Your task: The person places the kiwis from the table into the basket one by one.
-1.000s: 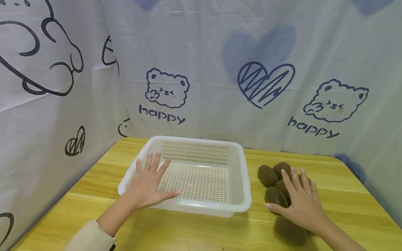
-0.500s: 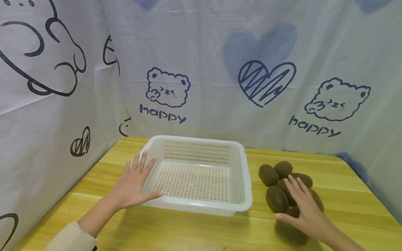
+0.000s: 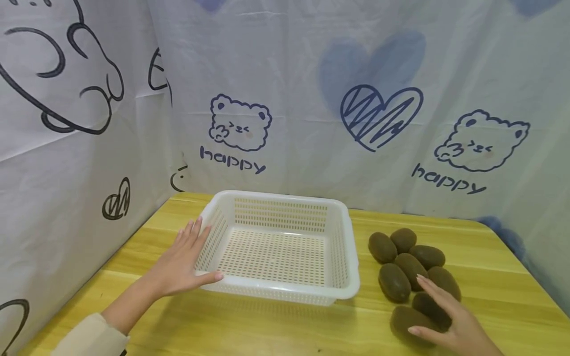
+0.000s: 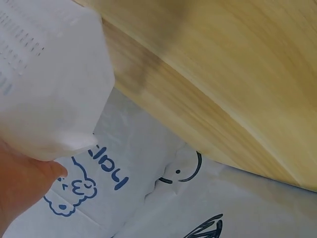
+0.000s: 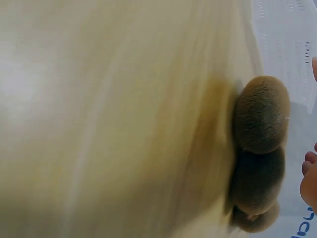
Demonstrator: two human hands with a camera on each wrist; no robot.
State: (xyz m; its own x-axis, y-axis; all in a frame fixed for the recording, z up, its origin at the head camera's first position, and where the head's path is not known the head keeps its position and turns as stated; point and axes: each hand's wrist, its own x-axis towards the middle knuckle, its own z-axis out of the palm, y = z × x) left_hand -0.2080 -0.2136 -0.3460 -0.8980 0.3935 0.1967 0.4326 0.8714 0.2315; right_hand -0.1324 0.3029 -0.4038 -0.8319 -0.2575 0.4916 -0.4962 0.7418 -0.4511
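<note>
A white plastic basket [image 3: 285, 290] with slotted walls stands on the wooden table in the head view. At its left rim rests my left hand [image 3: 178, 269], fingers straight along the edge and thumb stretched toward the near corner. In the left wrist view part of this hand [image 4: 25, 183] shows right at the basket's edge [image 4: 64, 94]. Several brown kiwis [image 3: 394, 282] lie clustered to the basket's right. Over the nearest kiwi [image 3: 409, 321] hovers my right hand [image 3: 458, 321], thumb and fingers spread apart with nothing held. The right wrist view has kiwis [image 5: 262, 114] beside this hand [image 5: 309, 183].
The yellow wood-grain table [image 3: 249, 331] reaches back to a white cloth [image 3: 303, 163] printed with bears and hearts. Another cloth [image 3: 67, 198] hangs along the left side, close to the table's left edge.
My left hand has moved left from over the basket to its left rim. My right hand has drawn back toward me, uncovering more kiwis. The basket and kiwis keep their places.
</note>
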